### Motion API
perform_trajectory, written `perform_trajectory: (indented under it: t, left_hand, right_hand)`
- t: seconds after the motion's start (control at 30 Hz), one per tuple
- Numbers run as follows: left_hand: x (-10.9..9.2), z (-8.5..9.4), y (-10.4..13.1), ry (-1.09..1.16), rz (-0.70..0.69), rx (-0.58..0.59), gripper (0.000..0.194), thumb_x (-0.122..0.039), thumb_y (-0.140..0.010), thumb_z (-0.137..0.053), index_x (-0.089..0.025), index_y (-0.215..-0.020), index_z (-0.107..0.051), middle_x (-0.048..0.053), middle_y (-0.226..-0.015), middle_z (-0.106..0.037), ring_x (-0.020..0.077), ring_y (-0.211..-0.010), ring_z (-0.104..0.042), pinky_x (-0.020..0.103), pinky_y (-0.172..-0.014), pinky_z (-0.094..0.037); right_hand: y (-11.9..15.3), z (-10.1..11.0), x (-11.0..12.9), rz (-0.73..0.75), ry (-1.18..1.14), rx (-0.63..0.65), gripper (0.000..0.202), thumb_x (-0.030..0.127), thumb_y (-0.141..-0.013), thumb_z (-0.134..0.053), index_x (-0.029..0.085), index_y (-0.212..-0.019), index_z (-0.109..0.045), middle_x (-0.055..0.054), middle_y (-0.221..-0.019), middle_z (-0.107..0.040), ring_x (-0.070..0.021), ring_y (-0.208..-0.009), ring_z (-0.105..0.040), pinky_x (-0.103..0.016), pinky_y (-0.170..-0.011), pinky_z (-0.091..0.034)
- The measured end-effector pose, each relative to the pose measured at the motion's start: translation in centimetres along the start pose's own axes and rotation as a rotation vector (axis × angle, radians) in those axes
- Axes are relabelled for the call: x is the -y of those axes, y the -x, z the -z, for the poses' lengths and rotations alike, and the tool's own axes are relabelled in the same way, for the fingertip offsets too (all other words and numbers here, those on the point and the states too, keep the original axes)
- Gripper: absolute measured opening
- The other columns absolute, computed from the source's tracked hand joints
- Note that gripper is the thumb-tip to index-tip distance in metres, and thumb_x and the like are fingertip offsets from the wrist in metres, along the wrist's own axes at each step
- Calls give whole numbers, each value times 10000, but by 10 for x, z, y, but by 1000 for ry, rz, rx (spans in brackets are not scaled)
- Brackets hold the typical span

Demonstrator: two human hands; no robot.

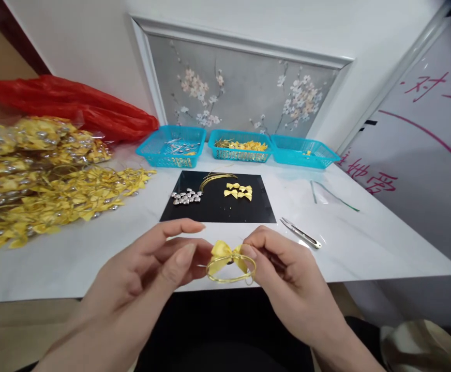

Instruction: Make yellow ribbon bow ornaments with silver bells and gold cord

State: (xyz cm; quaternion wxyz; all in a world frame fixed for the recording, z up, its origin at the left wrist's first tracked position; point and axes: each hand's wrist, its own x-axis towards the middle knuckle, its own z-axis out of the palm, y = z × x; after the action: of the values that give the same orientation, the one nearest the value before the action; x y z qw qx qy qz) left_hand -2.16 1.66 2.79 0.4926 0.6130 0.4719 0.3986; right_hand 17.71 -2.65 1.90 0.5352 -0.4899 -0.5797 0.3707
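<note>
A yellow ribbon bow (221, 249) with a looped gold cord (225, 280) hangs over the table's front edge. My right hand (287, 274) pinches the bow's right side between thumb and fingers. My left hand (159, 263) is beside the bow's left side, thumb and index finger apart; its farther fingertips reach close to the ribbon, and whether they touch it I cannot tell. Beyond my hands, a black mat (210, 212) carries silver beads (186, 197), gold cords (218, 177) and several small yellow bows (239, 191).
Thread snips (301, 233) lie right of the mat. Three blue baskets (171, 161) line the back, before a framed flower picture (244, 82). Bundles of yellow bows with silver beads (66, 199) and a red bag (81, 108) cover the left side. A whiteboard (423, 150) stands at right.
</note>
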Motion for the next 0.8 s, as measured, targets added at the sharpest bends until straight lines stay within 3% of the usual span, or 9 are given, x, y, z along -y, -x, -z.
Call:
perform_trajectory:
  t: [0.17,0.23,0.33,0.43,0.57,0.7,0.8]
  left_hand:
    - [2,-3,2,-22,-29,72,355,-331,-734,-870,-365,-1076,-778,-5,-1008,-836,199,-919,-813,156,-761,-631]
    - [0,-9,3,-20,-81,31,387,-295,-735,-862,-395,-1095,-763,-37,-961,-826,170,-848,-815,134,-720,-626]
    - [0,-15,1,-73,-186,-52,291,-264,-755,-838,-395,-1007,-776,-63,-931,-807,141,-803,-797,114,-714,-615]
    - [-1,-15,-1,-190,-261,-33,157,-242,-782,-802,-363,-882,-791,-66,-845,-787,122,-754,-760,79,-680,-588]
    - [-5,-14,-4,-206,-217,-4,118,-239,-775,-780,-345,-822,-800,-70,-762,-787,121,-672,-743,85,-631,-580]
    - [-7,-16,-7,-147,-156,0,143,-226,-715,-797,-330,-811,-813,-62,-712,-804,130,-600,-745,100,-560,-575]
    - [-9,-21,-10,-141,-194,-28,132,-219,-714,-783,-327,-785,-810,-63,-710,-805,125,-603,-741,107,-569,-574]
  right_hand:
    - [1,-2,-2,-17,-31,8,219,270,-992,-546,196,-796,-609,38,-735,-542,-96,-621,-462,-230,-521,-350]
    - [1,-3,-2,-7,-24,1,214,262,-990,-548,194,-798,-616,36,-744,-544,-97,-633,-463,-233,-531,-352]
    - [1,-6,-2,-24,-44,7,217,265,-982,-560,189,-788,-620,38,-731,-532,-95,-625,-453,-236,-532,-344]
    - [2,-8,-1,-108,-122,45,238,285,-981,-560,184,-770,-604,45,-692,-510,-88,-588,-440,-231,-508,-337]
    - [2,-2,0,-83,-90,40,254,284,-1001,-559,179,-781,-631,33,-709,-536,-79,-573,-449,-226,-500,-347]
    - [4,10,4,76,-119,-51,207,230,-1043,-521,231,-1013,-726,20,-814,-580,-71,-581,-519,-222,-517,-425]
    - [7,15,14,188,-174,-79,335,148,-1054,-483,335,-1234,-696,27,-822,-608,-78,-566,-557,-229,-532,-500]
